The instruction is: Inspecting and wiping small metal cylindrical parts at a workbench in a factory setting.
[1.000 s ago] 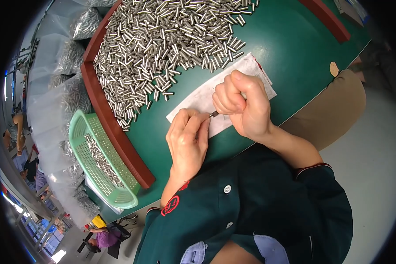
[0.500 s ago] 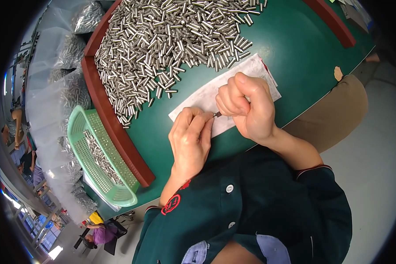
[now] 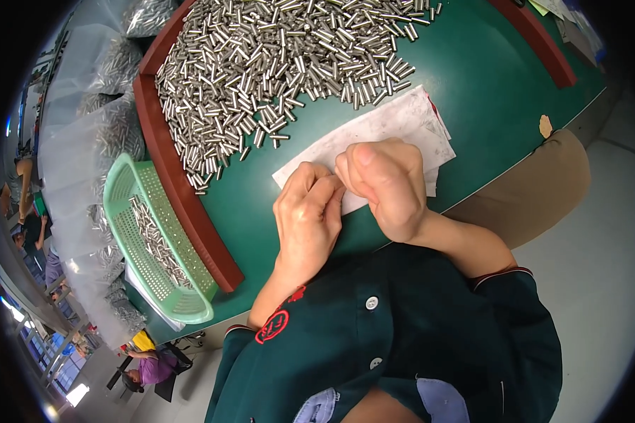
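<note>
My left hand (image 3: 307,218) and my right hand (image 3: 384,187) meet fingertip to fingertip over a sheet of white paper (image 3: 395,123) on the green table (image 3: 487,92). Both have their fingers curled in a pinch. The small metal pin seen between them earlier is now hidden by the fingers. A large heap of short silver metal pins (image 3: 282,63) lies on the table just beyond the paper.
A red-brown rim (image 3: 183,204) borders the table on the left. Past it stands a light green plastic basket (image 3: 155,240) with several pins inside. Clear bags of pins (image 3: 99,141) are piled at far left. A tan cushion (image 3: 543,190) sits at right. People (image 3: 148,366) are at lower left.
My hands have closed together, so the pin that showed between the fingertips is now covered. Both hands stayed over the paper.
</note>
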A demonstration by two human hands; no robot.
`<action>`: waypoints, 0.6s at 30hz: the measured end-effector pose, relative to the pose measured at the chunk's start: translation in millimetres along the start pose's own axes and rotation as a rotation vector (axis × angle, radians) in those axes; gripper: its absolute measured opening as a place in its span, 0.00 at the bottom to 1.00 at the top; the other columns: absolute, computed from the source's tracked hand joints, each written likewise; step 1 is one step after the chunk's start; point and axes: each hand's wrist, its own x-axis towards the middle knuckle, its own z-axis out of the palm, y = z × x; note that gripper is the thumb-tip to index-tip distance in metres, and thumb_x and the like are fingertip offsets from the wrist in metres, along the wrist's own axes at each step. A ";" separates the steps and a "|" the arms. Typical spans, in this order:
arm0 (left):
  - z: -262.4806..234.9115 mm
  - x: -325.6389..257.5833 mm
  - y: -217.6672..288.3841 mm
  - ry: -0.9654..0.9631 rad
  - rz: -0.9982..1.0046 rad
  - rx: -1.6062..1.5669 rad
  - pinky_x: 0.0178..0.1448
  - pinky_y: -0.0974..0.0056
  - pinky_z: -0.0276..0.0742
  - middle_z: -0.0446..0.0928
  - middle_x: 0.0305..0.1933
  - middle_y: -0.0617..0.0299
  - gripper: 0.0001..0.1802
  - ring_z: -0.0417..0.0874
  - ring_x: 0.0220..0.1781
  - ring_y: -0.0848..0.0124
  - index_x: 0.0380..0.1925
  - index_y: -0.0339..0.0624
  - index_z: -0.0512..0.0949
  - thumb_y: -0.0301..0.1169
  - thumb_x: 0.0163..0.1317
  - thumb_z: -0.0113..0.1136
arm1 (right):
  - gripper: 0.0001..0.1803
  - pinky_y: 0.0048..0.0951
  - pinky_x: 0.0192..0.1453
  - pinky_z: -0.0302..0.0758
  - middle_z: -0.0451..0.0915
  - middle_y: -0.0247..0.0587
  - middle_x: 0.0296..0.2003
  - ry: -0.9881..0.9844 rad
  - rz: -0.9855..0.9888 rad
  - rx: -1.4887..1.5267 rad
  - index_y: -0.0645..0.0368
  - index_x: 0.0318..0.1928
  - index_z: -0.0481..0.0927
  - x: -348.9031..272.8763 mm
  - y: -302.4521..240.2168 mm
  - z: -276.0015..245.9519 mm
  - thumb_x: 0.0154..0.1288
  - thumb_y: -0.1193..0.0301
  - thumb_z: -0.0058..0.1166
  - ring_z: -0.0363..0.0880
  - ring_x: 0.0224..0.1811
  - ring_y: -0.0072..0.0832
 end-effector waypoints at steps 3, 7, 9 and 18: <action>-0.2 -0.3 0.4 0.017 0.013 -0.013 0.28 0.62 0.69 0.69 0.23 0.57 0.06 0.72 0.24 0.61 0.21 0.35 0.74 0.16 0.41 0.58 | 0.21 0.23 0.26 0.69 0.79 0.46 0.20 -0.082 -0.041 -0.004 0.67 0.18 0.75 1.4 0.0 3.1 0.62 0.70 0.35 0.75 0.21 0.24; -2.3 3.3 5.4 -0.016 0.000 0.002 0.28 0.62 0.69 0.69 0.23 0.57 0.06 0.72 0.25 0.60 0.21 0.34 0.74 0.16 0.41 0.58 | 0.20 0.22 0.19 0.58 0.64 0.31 0.10 0.055 0.010 0.044 0.61 0.13 0.63 2.0 12.4 -7.8 0.63 0.70 0.34 0.60 0.13 0.17; -4.7 2.5 5.6 -0.020 -0.014 0.012 0.29 0.63 0.69 0.69 0.23 0.57 0.06 0.72 0.24 0.60 0.22 0.35 0.74 0.16 0.42 0.58 | 0.23 0.21 0.17 0.45 0.51 0.27 0.08 0.126 0.056 0.123 0.54 0.11 0.54 6.9 3.2 -3.0 0.65 0.67 0.31 0.44 0.12 0.16; -18.3 2.8 -8.9 -0.158 -0.543 -1.079 0.40 0.72 0.70 0.75 0.31 0.59 0.06 0.73 0.32 0.76 0.35 0.32 0.73 0.21 0.56 0.53 | 0.24 0.22 0.15 0.43 0.51 0.27 0.08 0.103 0.126 0.275 0.52 0.11 0.52 5.6 3.4 -13.2 0.66 0.64 0.30 0.43 0.11 0.16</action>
